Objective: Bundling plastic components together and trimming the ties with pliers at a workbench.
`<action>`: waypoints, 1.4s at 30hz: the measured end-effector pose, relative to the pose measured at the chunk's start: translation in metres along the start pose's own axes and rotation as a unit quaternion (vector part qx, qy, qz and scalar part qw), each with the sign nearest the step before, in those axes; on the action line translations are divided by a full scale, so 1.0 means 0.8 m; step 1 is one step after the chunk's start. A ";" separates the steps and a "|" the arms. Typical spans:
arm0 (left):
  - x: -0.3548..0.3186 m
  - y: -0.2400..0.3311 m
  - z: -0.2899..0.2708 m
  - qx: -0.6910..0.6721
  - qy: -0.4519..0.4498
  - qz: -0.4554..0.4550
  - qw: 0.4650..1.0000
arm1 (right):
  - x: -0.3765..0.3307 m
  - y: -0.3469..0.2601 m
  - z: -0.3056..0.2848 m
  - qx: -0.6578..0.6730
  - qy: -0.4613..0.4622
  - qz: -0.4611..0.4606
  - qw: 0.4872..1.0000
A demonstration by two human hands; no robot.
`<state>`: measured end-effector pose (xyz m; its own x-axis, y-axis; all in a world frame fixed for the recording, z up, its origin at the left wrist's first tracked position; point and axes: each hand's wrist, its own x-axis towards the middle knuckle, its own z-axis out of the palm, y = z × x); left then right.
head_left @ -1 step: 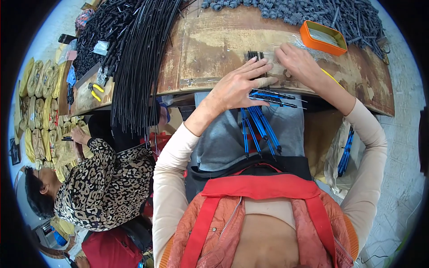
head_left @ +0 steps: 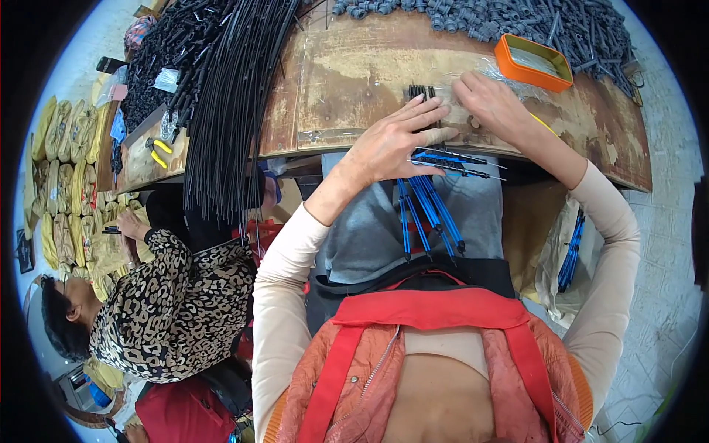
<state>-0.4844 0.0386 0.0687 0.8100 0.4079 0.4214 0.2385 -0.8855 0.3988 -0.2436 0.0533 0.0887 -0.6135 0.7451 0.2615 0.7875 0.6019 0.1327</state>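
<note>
My left hand (head_left: 395, 142) lies across a bundle of thin blue-and-black rods (head_left: 430, 199) at the table's front edge, its fingers stretched forward and the thumb apart. Black rod ends (head_left: 422, 91) stick out past its fingertips onto the table. The blue lengths hang down over my lap, and a few rods with pale tips (head_left: 469, 164) point right from under the thumb. One finger has a pale wrapping. To the right, my right hand (head_left: 491, 105) is closed in a pinch low over the tabletop; whatever its fingertips hold is hidden.
An orange tin (head_left: 533, 62) with thin clear pieces stands beyond my right hand. Grey fittings (head_left: 473, 16) are heaped behind. Long black rods (head_left: 233, 111) overhang the table at left, beside yellow-handled pliers (head_left: 158, 151). A co-worker (head_left: 173, 295) sits at left. More blue rods (head_left: 571, 255) stand at right.
</note>
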 end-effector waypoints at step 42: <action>0.003 0.076 -0.010 -0.416 -0.034 -0.126 0.900 | -0.029 -0.135 -0.151 0.578 0.055 0.115 0.806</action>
<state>-0.4724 -0.0127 0.1000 0.8242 0.5324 0.1932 -0.0424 -0.2822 0.9584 -0.3077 -0.0638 0.1834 -0.4004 0.8835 0.2431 0.2606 0.3641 -0.8942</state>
